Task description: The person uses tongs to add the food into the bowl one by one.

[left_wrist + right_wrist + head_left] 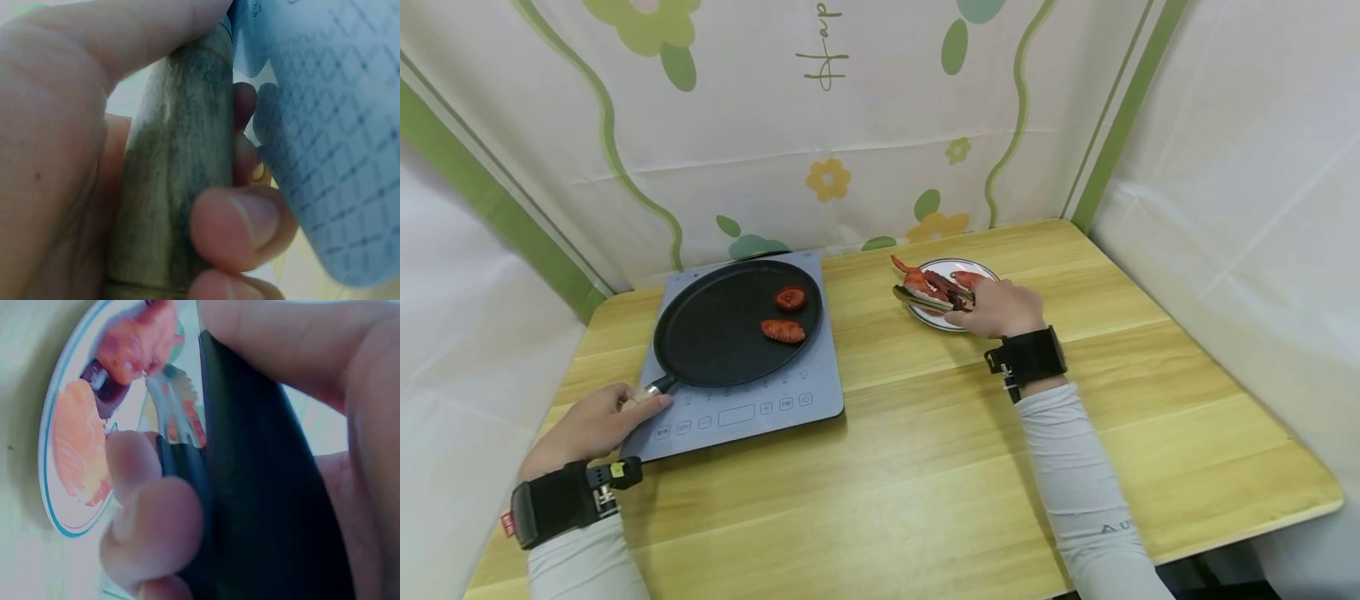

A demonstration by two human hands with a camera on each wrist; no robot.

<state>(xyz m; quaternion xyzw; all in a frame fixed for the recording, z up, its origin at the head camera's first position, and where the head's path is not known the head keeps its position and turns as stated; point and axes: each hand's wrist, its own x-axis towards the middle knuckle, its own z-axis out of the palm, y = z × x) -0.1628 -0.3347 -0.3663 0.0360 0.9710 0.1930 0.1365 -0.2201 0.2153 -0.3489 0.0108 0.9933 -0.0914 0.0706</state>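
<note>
The pan (722, 321) was a shallow, matte black disc on a flat grey cooker (820, 371) with rounded corners, and its handle (178, 156) was a cylinder of streaked, weathered-looking wood. Inside the pan, toward its right side, lay a round, glossy red-brown piece (791, 299) and, just nearer the person, an oblong piece (783, 331) with a ridged surface. The left hand (591, 421) gripped the handle, fingers wrapped around it, so the pan sat ahead of that hand and to its right. Well apart, on the wood-grained table (910, 467), the right hand (1007, 308) held tongs with smooth dark grips (256, 475) and shiny, scalloped metal ends (169, 400) over a round, glossy white plate (951, 265) with a dark line at its rim. Red and orange food pieces (78, 444), some streaked, lay on the plate beside its fingers; whether the tongs pinched any, I could not tell.
</note>
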